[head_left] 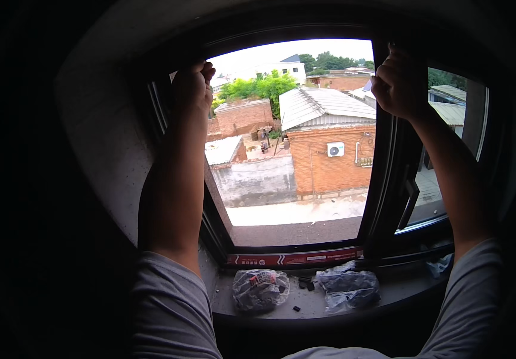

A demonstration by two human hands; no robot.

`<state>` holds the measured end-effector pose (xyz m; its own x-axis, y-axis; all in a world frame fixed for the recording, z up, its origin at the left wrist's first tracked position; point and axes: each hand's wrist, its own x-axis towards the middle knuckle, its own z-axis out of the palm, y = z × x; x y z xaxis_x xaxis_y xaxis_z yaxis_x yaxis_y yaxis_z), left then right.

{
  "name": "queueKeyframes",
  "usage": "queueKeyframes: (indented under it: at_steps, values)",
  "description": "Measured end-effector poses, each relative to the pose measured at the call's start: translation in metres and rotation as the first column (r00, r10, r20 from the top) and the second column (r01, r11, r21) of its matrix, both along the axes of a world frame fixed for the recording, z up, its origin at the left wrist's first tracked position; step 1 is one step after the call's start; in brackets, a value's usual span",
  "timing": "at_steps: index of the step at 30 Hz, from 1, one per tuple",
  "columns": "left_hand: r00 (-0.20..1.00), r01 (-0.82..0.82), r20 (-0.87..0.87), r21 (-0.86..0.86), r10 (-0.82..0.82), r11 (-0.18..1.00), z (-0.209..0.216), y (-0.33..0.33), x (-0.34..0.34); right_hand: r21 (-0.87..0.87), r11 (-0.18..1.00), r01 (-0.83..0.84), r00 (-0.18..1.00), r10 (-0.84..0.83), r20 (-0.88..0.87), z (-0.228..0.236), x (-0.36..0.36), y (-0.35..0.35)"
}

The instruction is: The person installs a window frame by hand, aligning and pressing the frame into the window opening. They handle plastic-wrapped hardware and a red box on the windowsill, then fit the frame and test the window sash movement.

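The big, dark, four-sided window frame [381, 179] is up in the wall, right in front of the person, so that part looks done. A black, bent window handle [408, 205] is already on its right side. The left hand [195, 84] is up by the top left corner, with its fingers curled in. The right hand [398, 87] is up high at the dark middle post, and its fingers are curled in tight too. It is too dark to tell if either hand is pinching anything. Some bits look left to do: a long, red, printed strip [294, 257] is still along the bottom, and two crinkly, see-through plastic bags [261, 299] sit on the gray, flat sill [311, 305] with small, black, loose pieces [309, 285] between them. I can't tell if the left opening has glass.
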<state>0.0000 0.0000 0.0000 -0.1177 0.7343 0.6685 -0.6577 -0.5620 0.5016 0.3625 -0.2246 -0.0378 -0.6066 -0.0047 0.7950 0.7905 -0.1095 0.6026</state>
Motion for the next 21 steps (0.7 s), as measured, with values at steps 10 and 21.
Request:
queueKeyframes:
  at_steps: [10,21]
  values:
    - [0.975,-0.206,-0.099,-0.042,0.201,0.978,0.017,-0.014,0.007,0.016,1.0,0.014,1.0,-0.014,0.011,0.003,-0.005,-0.002]
    - [0.976,-0.187,-0.107,0.058,0.192,0.981,0.003,-0.009,0.006,-0.054,0.997,0.052,0.999,-0.052,-0.007,-0.001,-0.001,-0.003]
